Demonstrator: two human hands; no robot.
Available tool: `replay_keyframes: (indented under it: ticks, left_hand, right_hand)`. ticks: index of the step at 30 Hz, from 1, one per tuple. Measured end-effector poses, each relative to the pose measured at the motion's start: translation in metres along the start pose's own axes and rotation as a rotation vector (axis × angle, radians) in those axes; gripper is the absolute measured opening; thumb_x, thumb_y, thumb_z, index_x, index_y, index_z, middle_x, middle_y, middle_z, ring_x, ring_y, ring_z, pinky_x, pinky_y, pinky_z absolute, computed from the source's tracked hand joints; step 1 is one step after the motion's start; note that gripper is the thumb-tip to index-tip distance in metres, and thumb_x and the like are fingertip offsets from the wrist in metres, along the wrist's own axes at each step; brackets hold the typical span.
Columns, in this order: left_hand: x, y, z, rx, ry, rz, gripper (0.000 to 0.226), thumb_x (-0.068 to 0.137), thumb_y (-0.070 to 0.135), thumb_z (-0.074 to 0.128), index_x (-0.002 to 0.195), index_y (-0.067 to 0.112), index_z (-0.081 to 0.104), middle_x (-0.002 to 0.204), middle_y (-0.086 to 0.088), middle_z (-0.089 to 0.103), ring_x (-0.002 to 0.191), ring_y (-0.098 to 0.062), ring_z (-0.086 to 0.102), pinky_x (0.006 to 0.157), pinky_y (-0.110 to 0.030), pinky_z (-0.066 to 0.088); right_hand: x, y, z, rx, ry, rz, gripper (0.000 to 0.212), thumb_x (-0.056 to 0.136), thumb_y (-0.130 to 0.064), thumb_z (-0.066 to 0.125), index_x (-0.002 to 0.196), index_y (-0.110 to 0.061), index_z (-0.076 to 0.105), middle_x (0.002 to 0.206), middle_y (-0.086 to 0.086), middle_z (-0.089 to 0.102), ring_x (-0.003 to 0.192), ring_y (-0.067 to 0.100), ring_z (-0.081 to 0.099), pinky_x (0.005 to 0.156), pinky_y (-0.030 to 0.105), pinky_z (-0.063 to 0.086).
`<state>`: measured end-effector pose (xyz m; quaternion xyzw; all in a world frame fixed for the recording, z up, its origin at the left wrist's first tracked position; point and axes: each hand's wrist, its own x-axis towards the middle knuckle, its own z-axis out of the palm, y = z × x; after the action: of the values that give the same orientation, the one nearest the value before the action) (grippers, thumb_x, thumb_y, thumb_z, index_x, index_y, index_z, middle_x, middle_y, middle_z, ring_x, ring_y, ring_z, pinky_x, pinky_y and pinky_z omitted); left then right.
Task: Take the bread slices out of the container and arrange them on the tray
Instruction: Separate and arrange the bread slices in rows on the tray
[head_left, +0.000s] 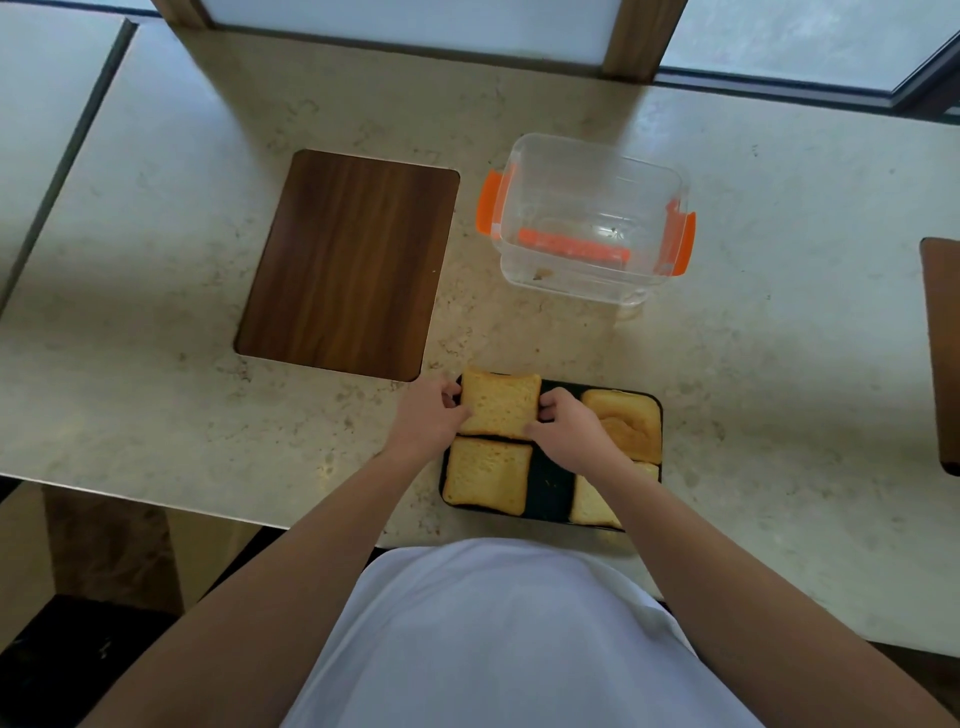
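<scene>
A black tray (550, 488) lies near the counter's front edge with several golden bread slices on it. My left hand (428, 415) and my right hand (563, 423) pinch the left and right edges of the far-left slice (500, 404), which lies on the tray's far-left corner. Another slice (488, 475) lies at near left, a crust-end slice (626, 421) at far right. A further slice (589, 504) at near right is partly hidden by my right forearm. The clear plastic container (587, 218) with orange clips stands open beyond the tray, with no bread visible inside.
A dark wooden board (348, 262) lies flat on the beige stone counter (779, 338), left of the container. Another brown board edge (943, 353) shows at the far right. Windows and wooden frame posts (644, 36) run along the back.
</scene>
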<state>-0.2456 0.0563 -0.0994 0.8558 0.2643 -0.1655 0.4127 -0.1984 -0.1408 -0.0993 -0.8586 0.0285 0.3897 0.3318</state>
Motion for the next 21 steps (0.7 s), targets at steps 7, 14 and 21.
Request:
replay_keyframes:
  ticks: [7,14,21]
  left_hand:
    - [-0.001,0.000,-0.001,0.083,0.044,0.034,0.018,0.089,0.022,0.067,0.102,0.010,0.067,0.086,0.000,0.064,0.079,-0.020,0.061,0.063,-0.029,0.047]
    - [-0.007,0.004,0.005,0.552,0.120,0.458,0.042,0.090,0.023,0.058,0.129,0.007,0.057,0.123,-0.015,0.058,0.110,-0.031,0.051,0.090,-0.041,0.048]
    - [-0.018,0.000,0.019,0.433,0.040,0.355,0.054,0.091,0.022,0.056,0.140,0.002,0.044,0.140,-0.020,0.045,0.125,-0.036,0.043,0.102,-0.044,0.040]
  right_hand:
    - [-0.002,-0.003,0.000,-0.162,-0.035,-0.005,0.038,0.095,-0.030,0.062,0.125,-0.007,0.054,0.094,-0.003,0.060,0.082,0.016,0.062,0.072,0.037,0.057]
    - [-0.007,-0.014,-0.004,-0.341,0.147,-0.208,0.055,0.096,-0.021,0.057,0.146,-0.010,0.038,0.142,0.014,0.043,0.110,0.029,0.058,0.078,0.036,0.053]
    - [-0.003,-0.014,0.003,-0.139,0.087,-0.160,0.059,0.093,-0.019,0.062,0.147,-0.008,0.040,0.144,0.012,0.041,0.110,0.023,0.056,0.083,0.029,0.047]
